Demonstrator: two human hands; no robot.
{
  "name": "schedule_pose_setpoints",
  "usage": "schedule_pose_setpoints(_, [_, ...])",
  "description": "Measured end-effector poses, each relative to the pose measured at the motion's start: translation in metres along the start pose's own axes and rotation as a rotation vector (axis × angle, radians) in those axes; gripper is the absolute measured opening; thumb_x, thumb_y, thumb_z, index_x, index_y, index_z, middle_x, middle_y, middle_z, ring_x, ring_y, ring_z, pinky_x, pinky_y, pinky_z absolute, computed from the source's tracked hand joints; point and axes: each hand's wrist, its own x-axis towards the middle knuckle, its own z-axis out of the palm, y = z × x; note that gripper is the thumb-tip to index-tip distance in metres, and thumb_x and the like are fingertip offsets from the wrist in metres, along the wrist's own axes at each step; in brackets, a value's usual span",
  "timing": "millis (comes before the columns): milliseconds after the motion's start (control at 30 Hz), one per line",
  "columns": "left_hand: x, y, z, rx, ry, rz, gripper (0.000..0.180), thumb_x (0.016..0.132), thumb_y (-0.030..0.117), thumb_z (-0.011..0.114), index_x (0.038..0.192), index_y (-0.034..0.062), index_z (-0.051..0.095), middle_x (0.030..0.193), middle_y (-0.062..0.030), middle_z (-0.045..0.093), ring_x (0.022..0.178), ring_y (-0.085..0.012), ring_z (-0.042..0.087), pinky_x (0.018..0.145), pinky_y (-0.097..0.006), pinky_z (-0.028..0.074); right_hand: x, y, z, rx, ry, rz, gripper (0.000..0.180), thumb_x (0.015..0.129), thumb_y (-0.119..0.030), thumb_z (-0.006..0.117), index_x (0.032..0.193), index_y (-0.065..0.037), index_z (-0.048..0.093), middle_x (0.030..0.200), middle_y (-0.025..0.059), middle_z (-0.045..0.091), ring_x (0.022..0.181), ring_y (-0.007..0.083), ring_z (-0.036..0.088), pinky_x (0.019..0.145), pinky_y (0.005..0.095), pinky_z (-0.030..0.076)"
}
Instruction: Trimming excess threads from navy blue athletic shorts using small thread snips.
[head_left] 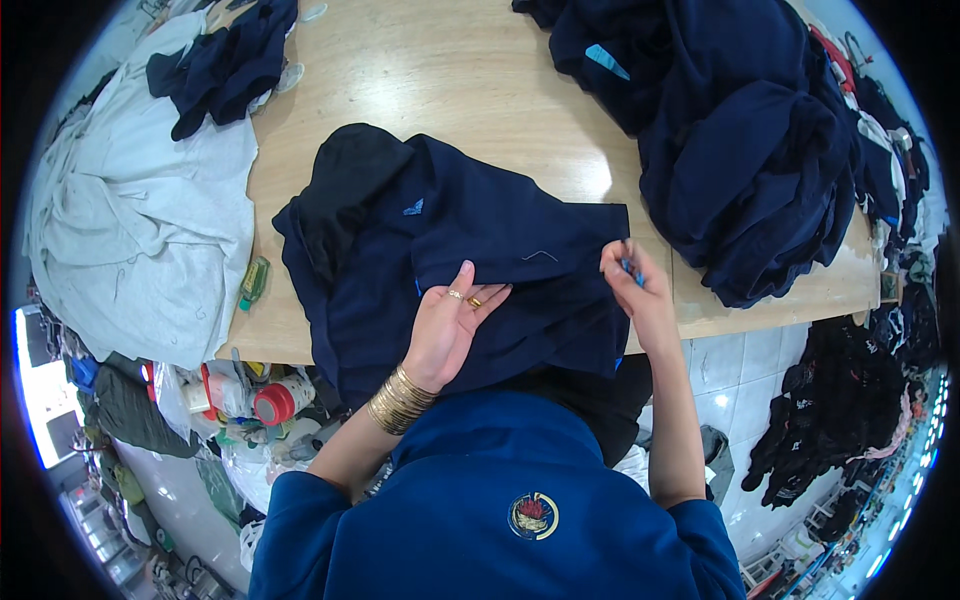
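Note:
A dark navy garment (470, 250) lies spread on the wooden table (450, 70), with a loose thread on its cloth near the right edge. My left hand (450, 325), with rings and gold bangles at the wrist, presses flat on the garment's folded part, fingers apart. My right hand (635, 285) is closed at the garment's right edge, pinching a small blue tool (628, 264) between thumb and fingers; most of the tool is hidden in the hand.
A big heap of navy garments (740, 140) fills the table's right side. More dark clothes (225, 60) and a pale grey cloth (140, 220) lie at the left. A small green object (254, 281) rests near the table edge. Bottles and bags (260, 400) sit on the floor below.

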Motion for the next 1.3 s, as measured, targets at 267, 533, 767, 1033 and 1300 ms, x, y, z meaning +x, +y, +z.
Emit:
schedule_pose_setpoints(267, [-0.002, -0.002, 0.011, -0.031, -0.011, -0.040, 0.037, 0.096, 0.024, 0.046, 0.078, -0.0056, 0.059, 0.095, -0.0187, 0.063, 0.098, -0.0258, 0.061, 0.099, -0.040, 0.043, 0.022, 0.025, 0.049, -0.380, 0.166, -0.422, 0.013, 0.081, -0.006, 0.065, 0.094, -0.003, 0.063, 0.087, 0.0012, 0.062, 0.077, 0.0072, 0.054, 0.073, 0.0204, 0.043])
schedule_pose_setpoints(533, [-0.004, 0.003, -0.004, -0.052, -0.051, -0.015, 0.040, 0.097, 0.024, 0.045, 0.071, -0.0038, 0.058, 0.093, -0.0219, 0.064, 0.099, -0.0274, 0.061, 0.098, -0.041, 0.044, 0.013, 0.006, 0.029, -0.220, 0.238, -0.395, 0.005, 0.087, -0.008, 0.060, 0.090, -0.004, 0.060, 0.076, -0.0062, 0.050, 0.070, 0.0022, 0.043, 0.063, 0.0167, 0.036])
schedule_pose_setpoints(767, [-0.008, 0.009, 0.017, -0.039, -0.003, -0.073, 0.039, 0.097, 0.024, 0.045, 0.072, -0.0029, 0.059, 0.094, -0.0193, 0.064, 0.100, -0.0270, 0.061, 0.098, -0.041, 0.044, 0.018, 0.029, 0.056, -0.073, 0.259, -0.325, 0.010, 0.084, -0.010, 0.064, 0.091, -0.002, 0.061, 0.075, -0.0028, 0.055, 0.068, 0.0043, 0.048, 0.061, 0.0189, 0.039])
schedule_pose_setpoints(1033, [-0.010, 0.010, -0.003, -0.017, -0.053, 0.009, 0.033, 0.095, 0.022, 0.050, 0.069, 0.0028, 0.056, 0.088, -0.0143, 0.065, 0.097, -0.0233, 0.063, 0.096, -0.040, 0.045, -0.015, -0.017, -0.015, 0.624, -0.070, -0.403, 0.021, 0.092, -0.020, 0.050, 0.075, -0.009, 0.046, 0.060, -0.0032, 0.035, 0.043, 0.0055, 0.029, 0.040, 0.0216, 0.021])
schedule_pose_setpoints(1300, [-0.015, 0.008, 0.010, 0.135, 0.045, 0.006, 0.033, 0.094, 0.026, 0.052, 0.074, 0.0003, 0.058, 0.092, -0.0154, 0.066, 0.088, -0.0212, 0.065, 0.091, -0.035, 0.048, -0.023, -0.004, 0.061, -0.613, 0.311, -0.518, 0.032, 0.070, 0.001, 0.070, 0.100, -0.008, 0.063, 0.087, 0.0044, 0.063, 0.068, 0.0145, 0.058, 0.063, 0.0241, 0.047])
